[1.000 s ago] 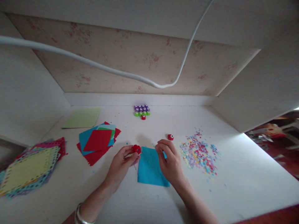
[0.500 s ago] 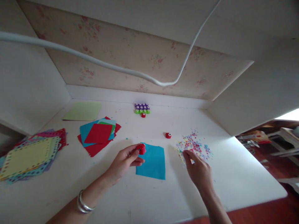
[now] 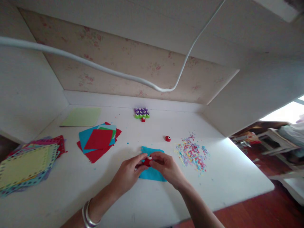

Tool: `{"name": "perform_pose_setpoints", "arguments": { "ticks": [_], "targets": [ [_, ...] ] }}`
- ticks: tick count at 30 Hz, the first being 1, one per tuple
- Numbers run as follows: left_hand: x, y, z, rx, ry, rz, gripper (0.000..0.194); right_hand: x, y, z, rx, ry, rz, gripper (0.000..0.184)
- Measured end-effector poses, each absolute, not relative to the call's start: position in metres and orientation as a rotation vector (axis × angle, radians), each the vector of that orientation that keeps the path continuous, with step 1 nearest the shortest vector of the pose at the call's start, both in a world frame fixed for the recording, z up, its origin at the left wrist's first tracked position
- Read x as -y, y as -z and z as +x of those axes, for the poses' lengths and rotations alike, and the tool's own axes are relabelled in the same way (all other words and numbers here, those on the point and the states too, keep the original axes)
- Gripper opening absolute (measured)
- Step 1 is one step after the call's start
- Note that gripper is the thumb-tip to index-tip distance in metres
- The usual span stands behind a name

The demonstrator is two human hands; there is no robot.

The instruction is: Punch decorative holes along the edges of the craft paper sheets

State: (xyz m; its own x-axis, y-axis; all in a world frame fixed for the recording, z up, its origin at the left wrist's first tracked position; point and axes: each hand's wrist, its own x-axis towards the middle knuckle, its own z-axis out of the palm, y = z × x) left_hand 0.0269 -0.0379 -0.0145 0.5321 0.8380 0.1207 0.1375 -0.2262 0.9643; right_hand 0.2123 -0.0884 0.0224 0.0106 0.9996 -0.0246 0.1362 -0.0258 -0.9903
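Red punch (image 3: 147,161), held in the head view between the fingers of both hands, sits over the far part of a blue sheet (image 3: 153,175) on the white desk (image 3: 123,205); whether it touches the sheet is hard to tell. The left hand (image 3: 127,172) has its grip closed on the punch's left side, and the right hand (image 3: 169,169) has its grip closed on the right side. Silver bracelets (image 3: 87,215) circle the left wrist.

Beyond the right hand stands a loose punch (image 3: 168,138), also red, with scattered paper bits (image 3: 191,152) to its right. Toward the back wall, purple and green punches (image 3: 142,112) stand in close rows, a small red one (image 3: 143,119) just in front. Coloured sheets (image 3: 98,139) overlap left of centre, between a pale green sheet (image 3: 83,117) behind and a pile of hole-edged sheets (image 3: 26,164) at far left. A white cord (image 3: 106,68) crosses above.
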Motion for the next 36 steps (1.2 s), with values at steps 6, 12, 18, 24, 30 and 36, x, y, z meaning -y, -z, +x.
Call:
{"name": "perform_pose_setpoints", "arguments": {
  "ticks": [6, 12, 18, 24, 30, 36],
  "targets": [
    [0.042, 0.012, 0.025, -0.725, -0.857, 2.006, 0.033, 0.099, -0.022, 0.235, 1.099, -1.184, -1.445, 0.036],
    [0.045, 0.007, 0.022, -0.543, -0.671, 2.474, 0.020, 0.075, -0.005, 0.299, 0.987, -0.425, -1.818, 0.049],
    [0.047, 0.015, 0.027, -0.474, -0.696, 2.533, 0.019, 0.049, 0.007, 0.331, 1.176, -0.159, -2.041, 0.036],
    [0.044, 0.013, 0.024, -0.523, -0.694, 2.563, 0.020, 0.042, 0.016, 0.335, 1.281, -0.065, -2.067, 0.037],
    [0.045, 0.014, 0.025, -0.541, -0.605, 2.610, 0.016, 0.039, 0.028, 0.340, 1.403, -0.066, -2.068, 0.036],
    [0.044, 0.013, 0.025, -0.524, -0.675, 2.595, 0.021, 0.042, 0.026, 0.347, 1.440, -0.067, -2.075, 0.039]
  ]
}}
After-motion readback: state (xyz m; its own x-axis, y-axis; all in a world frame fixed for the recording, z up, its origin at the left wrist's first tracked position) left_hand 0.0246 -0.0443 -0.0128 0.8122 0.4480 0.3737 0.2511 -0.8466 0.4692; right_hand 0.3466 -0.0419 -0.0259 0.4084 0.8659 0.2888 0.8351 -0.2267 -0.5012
